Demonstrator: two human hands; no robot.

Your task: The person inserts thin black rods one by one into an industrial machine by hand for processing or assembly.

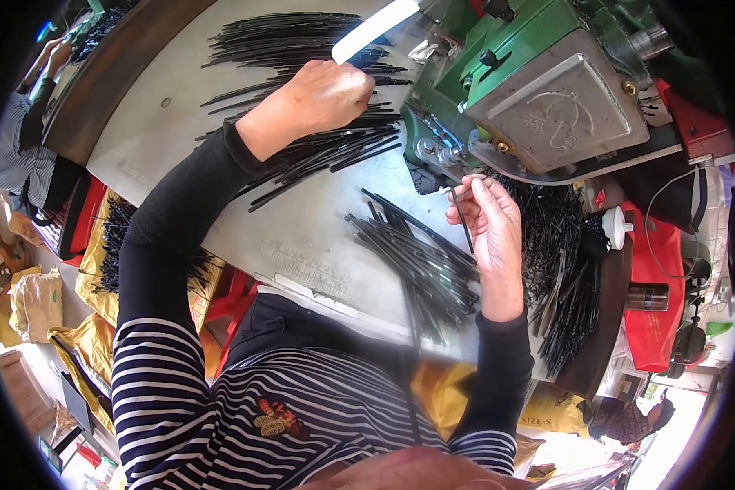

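In the head view, the right hand (490, 224), right of center, has its thumb and fingertips pinched on 1 thin black strip (463, 219). The strip slants down from just beside the metal working parts (441, 153) of a green machine (498, 49); whether it touches them, I cannot tell.

The left hand (322, 98), in the upper middle, shows its back, with the fingers curled under; whether they grip anything, I cannot tell. It is over loose black strips (278, 37) spread across the pale tabletop (180, 122).

At the center, below the machine, lies a bundle of dark strips (416, 253), partly behind the right hand. A tangled black heap (563, 269) fills the tabletop's right side. At the right edge hangs a red bag (660, 302); at the upper left, a co-worker in a striped top (20, 147).
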